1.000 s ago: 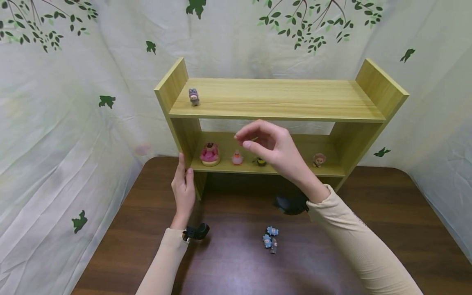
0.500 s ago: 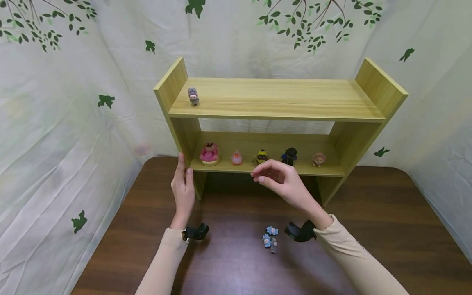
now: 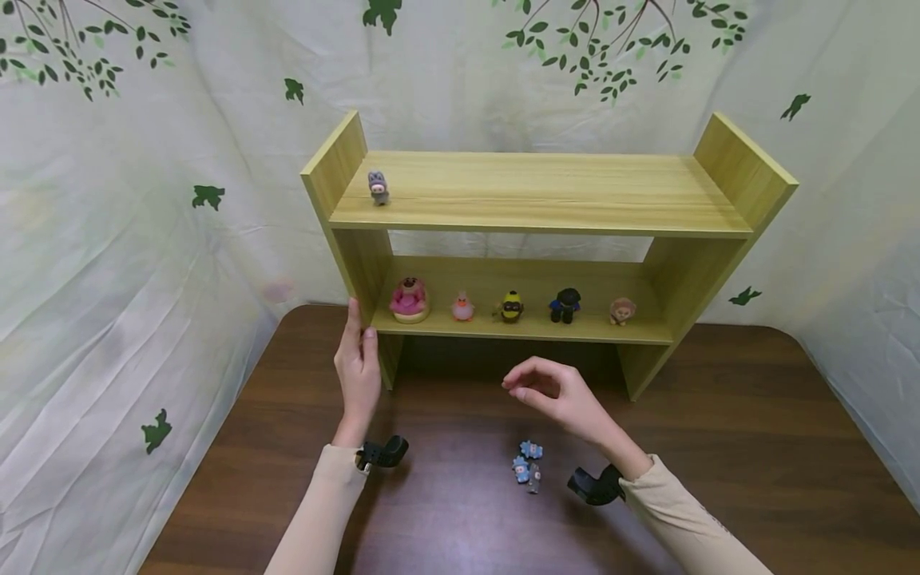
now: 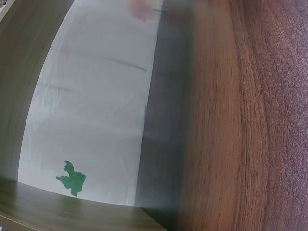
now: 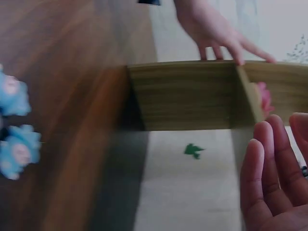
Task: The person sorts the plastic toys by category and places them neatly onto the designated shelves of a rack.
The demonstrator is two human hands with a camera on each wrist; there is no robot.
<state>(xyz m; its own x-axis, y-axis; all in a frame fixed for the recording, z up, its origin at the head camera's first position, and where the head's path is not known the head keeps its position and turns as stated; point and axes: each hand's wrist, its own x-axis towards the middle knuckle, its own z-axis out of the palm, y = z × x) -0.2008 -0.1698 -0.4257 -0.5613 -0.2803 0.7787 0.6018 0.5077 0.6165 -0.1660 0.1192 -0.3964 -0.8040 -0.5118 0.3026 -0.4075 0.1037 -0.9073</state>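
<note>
My left hand (image 3: 357, 375) rests against the left side panel of the wooden shelf (image 3: 532, 225), fingers straight. In the right wrist view its fingertips touch the panel's edge. Over the table in front of the shelf hovers my right hand (image 3: 564, 397), fingers loosely bent, with nothing in it. Below it on the table lie two light-blue figurines (image 3: 521, 469) and a grey figurine (image 3: 533, 478). On the middle board stand a pink bear figurine (image 3: 409, 301), a pink duck (image 3: 462, 307), a yellow-and-black figurine (image 3: 511, 307), a dark-and-blue figurine (image 3: 565, 305) and a brown-and-pink figurine (image 3: 621, 311).
A grey-purple figurine (image 3: 378, 188) stands at the left end of the top board. The shelf stands at the back of the dark wooden table (image 3: 747, 415). Behind it hangs a pale cloth (image 3: 460, 88) printed with leaves.
My right hand has drawn back from the middle board, down toward the table, uncovering the yellow-and-black and dark-and-blue figurines. My left hand has stayed against the shelf.
</note>
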